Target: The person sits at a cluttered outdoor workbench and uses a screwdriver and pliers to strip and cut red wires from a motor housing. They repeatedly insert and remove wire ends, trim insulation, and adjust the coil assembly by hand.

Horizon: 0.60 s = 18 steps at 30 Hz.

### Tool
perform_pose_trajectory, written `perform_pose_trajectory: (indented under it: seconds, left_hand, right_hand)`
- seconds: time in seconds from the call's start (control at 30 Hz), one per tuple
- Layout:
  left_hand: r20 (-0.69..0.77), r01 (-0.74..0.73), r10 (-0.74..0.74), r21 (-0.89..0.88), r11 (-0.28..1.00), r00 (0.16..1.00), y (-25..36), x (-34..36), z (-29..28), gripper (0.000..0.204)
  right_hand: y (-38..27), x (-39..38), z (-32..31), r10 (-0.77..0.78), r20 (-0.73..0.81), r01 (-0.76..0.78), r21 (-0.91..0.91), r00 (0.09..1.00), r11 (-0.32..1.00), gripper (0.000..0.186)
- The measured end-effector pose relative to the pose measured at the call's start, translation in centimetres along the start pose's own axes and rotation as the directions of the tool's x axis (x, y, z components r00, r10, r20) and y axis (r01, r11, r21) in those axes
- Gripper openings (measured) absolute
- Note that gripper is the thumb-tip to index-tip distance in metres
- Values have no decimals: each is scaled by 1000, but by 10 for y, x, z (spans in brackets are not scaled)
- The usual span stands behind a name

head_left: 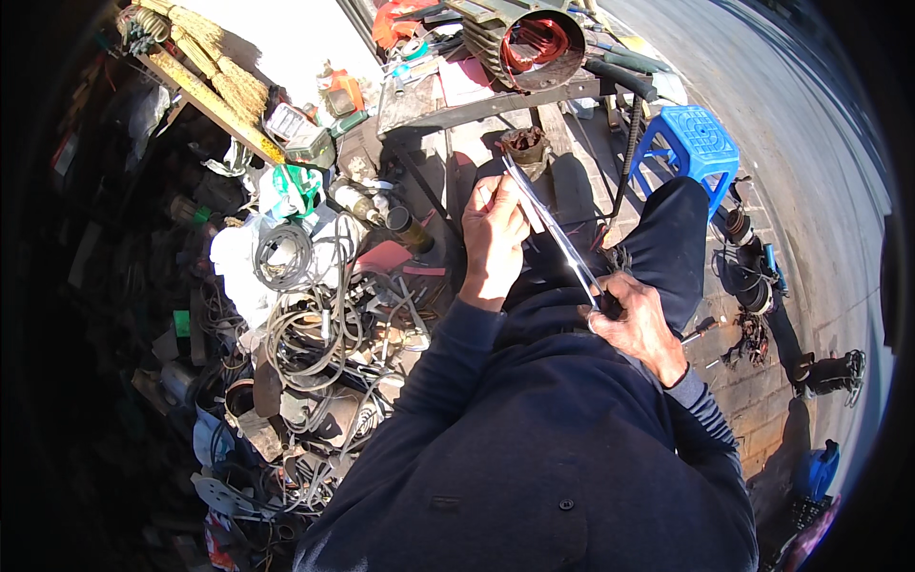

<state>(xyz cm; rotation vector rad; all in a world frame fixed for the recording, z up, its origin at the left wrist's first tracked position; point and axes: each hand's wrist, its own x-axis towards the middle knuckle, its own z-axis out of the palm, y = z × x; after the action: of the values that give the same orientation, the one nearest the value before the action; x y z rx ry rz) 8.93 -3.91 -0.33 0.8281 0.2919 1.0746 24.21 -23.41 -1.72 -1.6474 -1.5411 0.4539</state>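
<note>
"Strip [568, 251], glossy and pale, slanted above the worker's lap [543, 297]. How was it held?"

"By both hands, set apart: the left hand [494, 229] pinched its upper end, and the right hand [637, 319] was clamped on its lower end, beside something dark, too small to identify."

"And the step?"

"Apparently readying or trimming the strip, with the counter [412, 103] and ribbed housing [491, 43] just ahead."

"What did the next move call for?"

"Likely a steady left pinch and careful work by the right."
</note>
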Motion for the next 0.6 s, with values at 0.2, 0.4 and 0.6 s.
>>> perform_pose_trajectory:
  seconds: [0.2,0.4,0.6]
  left_hand:
    - [-17,7,-6,14,1000,1000,-6,-1,-1,9]
    - [-30,25,-24,47,999,999,-5,-4,-8,10]
    - [-145,-23,31,59,998,989,2,-4,-33,10]
  right_hand:
    - [2,-1,-1,-20,0,20,11,1000,1000,29]
    - [13,1,3,-11,-5,11,98,1000,995,21]
    - [-6,43,14,58,84,-76,237,995,969,16]
